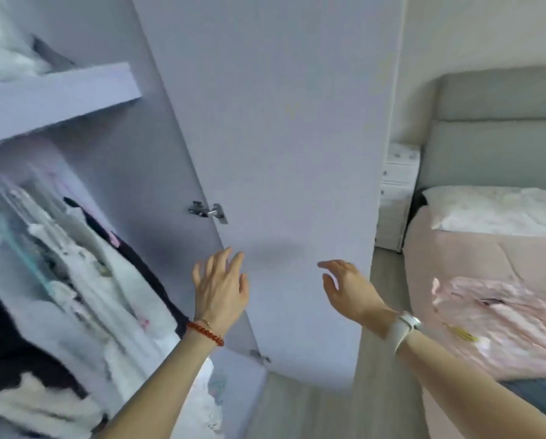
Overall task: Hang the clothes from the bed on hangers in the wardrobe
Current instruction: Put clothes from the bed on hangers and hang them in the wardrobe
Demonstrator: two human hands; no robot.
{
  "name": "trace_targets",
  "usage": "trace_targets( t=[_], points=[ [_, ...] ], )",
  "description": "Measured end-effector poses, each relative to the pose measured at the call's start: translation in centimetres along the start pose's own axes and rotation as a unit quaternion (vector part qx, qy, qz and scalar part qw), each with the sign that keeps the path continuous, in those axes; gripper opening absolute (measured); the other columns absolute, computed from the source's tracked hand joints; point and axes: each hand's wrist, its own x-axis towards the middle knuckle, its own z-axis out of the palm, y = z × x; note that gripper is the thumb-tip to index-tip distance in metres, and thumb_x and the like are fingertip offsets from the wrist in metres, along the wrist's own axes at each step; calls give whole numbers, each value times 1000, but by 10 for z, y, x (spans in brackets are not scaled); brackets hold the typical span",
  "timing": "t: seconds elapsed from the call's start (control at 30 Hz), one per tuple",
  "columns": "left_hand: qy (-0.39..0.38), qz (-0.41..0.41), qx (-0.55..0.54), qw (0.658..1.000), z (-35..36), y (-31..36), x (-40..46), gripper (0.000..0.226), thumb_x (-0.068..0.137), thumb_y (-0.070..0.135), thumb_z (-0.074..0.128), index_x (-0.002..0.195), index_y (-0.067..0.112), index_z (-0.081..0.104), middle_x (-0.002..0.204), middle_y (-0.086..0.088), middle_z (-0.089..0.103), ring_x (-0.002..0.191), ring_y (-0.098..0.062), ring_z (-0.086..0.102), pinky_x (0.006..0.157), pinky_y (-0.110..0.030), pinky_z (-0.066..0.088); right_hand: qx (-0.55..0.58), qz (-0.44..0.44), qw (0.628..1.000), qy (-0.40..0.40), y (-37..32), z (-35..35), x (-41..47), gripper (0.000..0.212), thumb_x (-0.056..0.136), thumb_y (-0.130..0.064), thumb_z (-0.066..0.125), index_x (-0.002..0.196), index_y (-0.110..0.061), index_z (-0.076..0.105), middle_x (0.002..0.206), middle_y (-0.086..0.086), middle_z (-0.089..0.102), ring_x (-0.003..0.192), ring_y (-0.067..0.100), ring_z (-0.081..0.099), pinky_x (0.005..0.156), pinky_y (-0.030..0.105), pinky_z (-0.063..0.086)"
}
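Both grips spread and empty, left hand (221, 286) and right hand (349, 291) before the open wardrobe door (275, 153); pink garment (500, 315) on bed (455, 255) right of door; reaching across risks knocking the door.

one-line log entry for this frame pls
left hand: open, empty | right hand: open, empty | both in front of open wardrobe door | pink garment: on bed | hung clothes: in wardrobe
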Motion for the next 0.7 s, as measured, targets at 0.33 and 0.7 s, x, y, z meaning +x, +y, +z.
trace_targets(
  t=[0.33, 0.7],
  points=[
    [120, -187, 106, 969, -60, -175, 36, 41, 84, 25, 43, 119, 12, 60, 127, -11, 56, 123, -29, 47, 101, -53, 30, 90, -198, 968, -123, -190, 120, 170, 32, 92, -14, 40, 118, -13, 58, 125, 7, 58, 115, 28, 53, 96, 33, 40],
    [68, -270, 127, 952, -50, -222, 79, 59, 88, 55, 21, 144, 37, 16, 153, 11, 16, 143, -19, 12, 111, -51, -5, 249, -224, 903, -270, -306, 205, 279, 28, 96, -23, 40, 114, -14, 60, 106, 6, 65, 103, 26, 59, 78, 18, 37]
  ],
)
